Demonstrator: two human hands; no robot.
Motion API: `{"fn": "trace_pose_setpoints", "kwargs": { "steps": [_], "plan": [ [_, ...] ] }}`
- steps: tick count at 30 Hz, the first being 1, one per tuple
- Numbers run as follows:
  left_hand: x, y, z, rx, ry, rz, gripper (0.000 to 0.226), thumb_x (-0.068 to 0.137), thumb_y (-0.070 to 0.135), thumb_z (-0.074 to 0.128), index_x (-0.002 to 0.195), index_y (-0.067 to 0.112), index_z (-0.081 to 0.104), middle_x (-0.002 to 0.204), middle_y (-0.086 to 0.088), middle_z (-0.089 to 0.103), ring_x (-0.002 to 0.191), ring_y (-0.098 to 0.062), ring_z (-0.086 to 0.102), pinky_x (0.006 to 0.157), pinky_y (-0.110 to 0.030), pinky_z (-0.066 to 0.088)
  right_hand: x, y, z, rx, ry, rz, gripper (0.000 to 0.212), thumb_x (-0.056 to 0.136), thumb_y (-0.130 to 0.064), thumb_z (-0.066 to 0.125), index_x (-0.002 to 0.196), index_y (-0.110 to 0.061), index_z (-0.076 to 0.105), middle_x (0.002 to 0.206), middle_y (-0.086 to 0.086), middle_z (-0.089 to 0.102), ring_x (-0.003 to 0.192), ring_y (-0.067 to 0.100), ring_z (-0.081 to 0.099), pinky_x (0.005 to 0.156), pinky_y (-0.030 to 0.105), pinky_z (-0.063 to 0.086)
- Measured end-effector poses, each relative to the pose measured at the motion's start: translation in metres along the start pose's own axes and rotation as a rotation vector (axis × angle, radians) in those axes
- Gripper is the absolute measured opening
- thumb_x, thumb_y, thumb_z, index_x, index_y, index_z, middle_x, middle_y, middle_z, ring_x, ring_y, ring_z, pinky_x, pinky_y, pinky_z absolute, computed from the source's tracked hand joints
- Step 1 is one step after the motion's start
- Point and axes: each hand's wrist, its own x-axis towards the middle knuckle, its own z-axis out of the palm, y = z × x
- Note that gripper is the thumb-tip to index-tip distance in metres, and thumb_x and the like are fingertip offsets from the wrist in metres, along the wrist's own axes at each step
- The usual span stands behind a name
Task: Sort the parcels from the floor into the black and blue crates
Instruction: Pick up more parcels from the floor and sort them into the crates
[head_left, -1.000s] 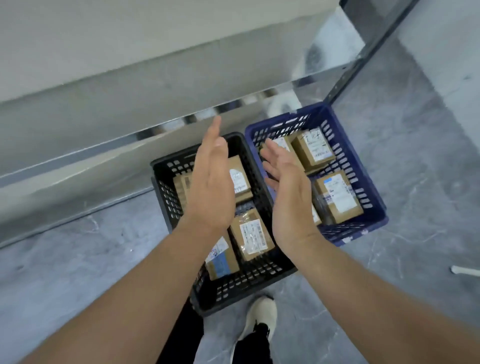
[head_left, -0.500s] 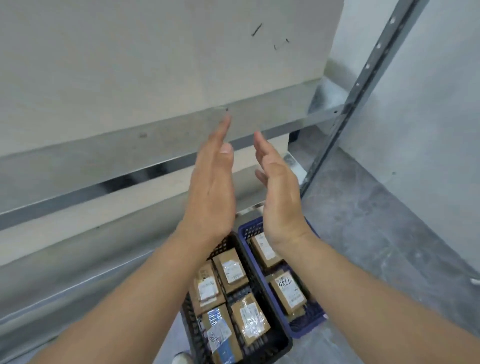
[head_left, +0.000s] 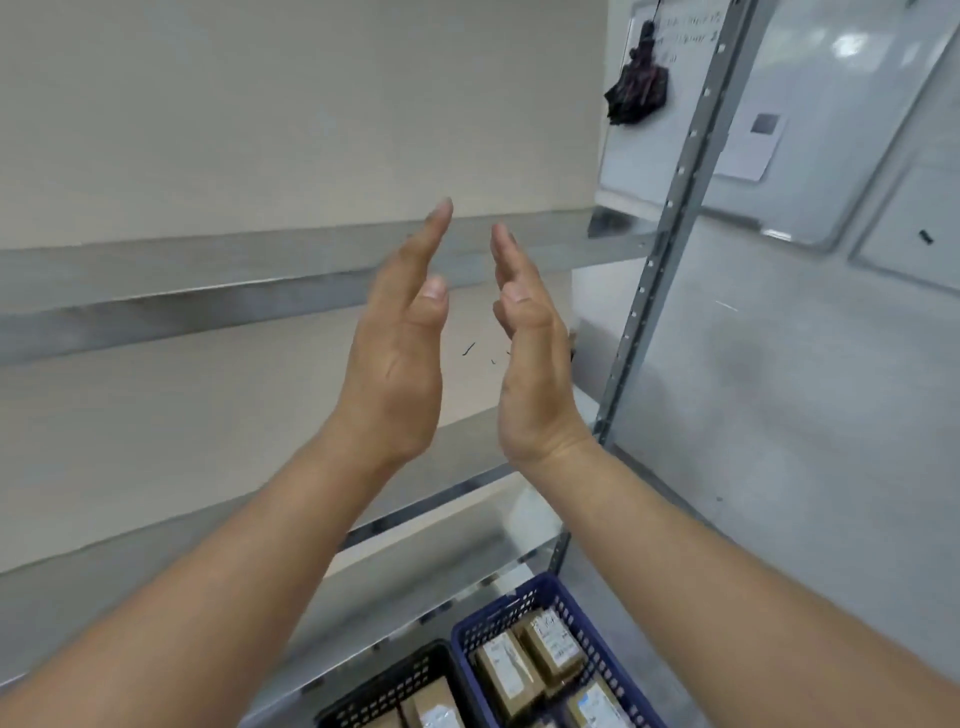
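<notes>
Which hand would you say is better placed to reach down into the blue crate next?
Probably the right hand: the blue crate lies below on its side, while the left hand is raised above the black crate. Both are open and empty.

only one view here, a wide-angle camera worn on the person's head. it faces forward into the metal shelving (head_left: 670, 218), tipped slightly down. the left hand (head_left: 400, 358) and right hand (head_left: 535, 364) sit close, mid-frame, forearms running in from the bottom corners. the black crate (head_left: 395, 686) and blue crate (head_left: 498, 613) are cut off at the bottom edge.
</notes>
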Motion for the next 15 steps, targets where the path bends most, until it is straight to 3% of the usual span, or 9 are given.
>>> {"fn": "trace_pose_setpoints", "kwargs": {
  "steps": [4,10,15],
  "plan": [
    [0.043,0.058,-0.018,-0.042,0.013,0.146,0.056,0.105,0.031,0.033,0.159,0.017,0.037,0.164,0.011,0.037,0.154,-0.008,0.03,0.126,-0.049,0.025,0.032,-0.064,0.013,-0.013,-0.035,-0.121,0.082,0.092,-0.056,0.04,0.168,-0.025,0.038,0.175,-0.013,0.037,0.158,-0.008,0.03,0.128,0.019,0.029],
    [0.097,0.148,-0.051,-0.035,0.05,0.31,0.06,0.103,0.04,0.033,0.159,0.02,0.038,0.161,0.016,0.04,0.151,-0.008,0.034,0.125,-0.048,0.028,0.073,-0.174,0.035,-0.049,-0.088,-0.294,0.078,0.095,-0.051,0.038,0.169,-0.025,0.038,0.175,-0.011,0.038,0.158,-0.005,0.031,0.127,0.019,0.032],
    [0.136,0.222,-0.081,-0.036,0.08,0.466,0.059,0.103,0.031,0.033,0.16,0.017,0.036,0.164,0.013,0.038,0.153,-0.01,0.032,0.126,-0.052,0.025,0.105,-0.266,0.048,-0.083,-0.084,-0.459,0.08,0.096,-0.054,0.037,0.17,-0.024,0.036,0.176,-0.008,0.038,0.16,0.0,0.032,0.135,0.038,0.026]
  ]
}}
